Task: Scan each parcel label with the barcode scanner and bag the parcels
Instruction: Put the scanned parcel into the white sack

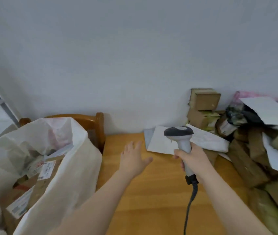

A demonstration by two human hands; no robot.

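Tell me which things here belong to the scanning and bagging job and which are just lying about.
For the job: barcode scanner in the right hand, white parcel, brown parcel pile, white bag holding labelled boxes.
Just lying about: wooden chair back, pink plastic bag, metal frame.

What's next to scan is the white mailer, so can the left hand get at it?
Probably yes: the left hand is open near the white mailer, with only bare tabletop between them.
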